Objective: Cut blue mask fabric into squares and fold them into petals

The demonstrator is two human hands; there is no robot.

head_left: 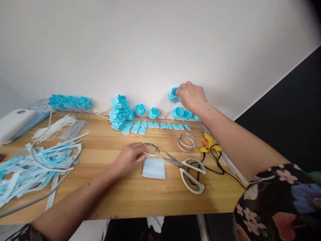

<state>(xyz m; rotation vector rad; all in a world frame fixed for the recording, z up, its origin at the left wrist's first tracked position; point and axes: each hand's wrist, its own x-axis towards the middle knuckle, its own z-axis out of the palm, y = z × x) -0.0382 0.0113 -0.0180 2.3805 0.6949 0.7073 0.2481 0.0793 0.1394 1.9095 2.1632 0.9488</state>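
My right hand (193,96) is raised at the wall, fingers closed on a light-blue artificial rose (173,95) whose thin pale stem slants down to the table. My left hand (131,156) rests on the table with its fingertips closed on the left edge of a thin ring (152,149), like a narrow tape roll. Just below that ring lies a folded pale-blue fabric piece (153,168). Scissors (179,163) with cream handles lie partly spread beside it. More blue roses (177,112) lean against the wall under my right hand.
Small cut blue pieces (163,125) form rows near the wall. Two stacked rings (186,142) and a yellow glue gun (210,143) with a black cord are at right. Blue strips (40,167), white cords (55,127), grey wires (74,130) and a white device (16,124) are at left.
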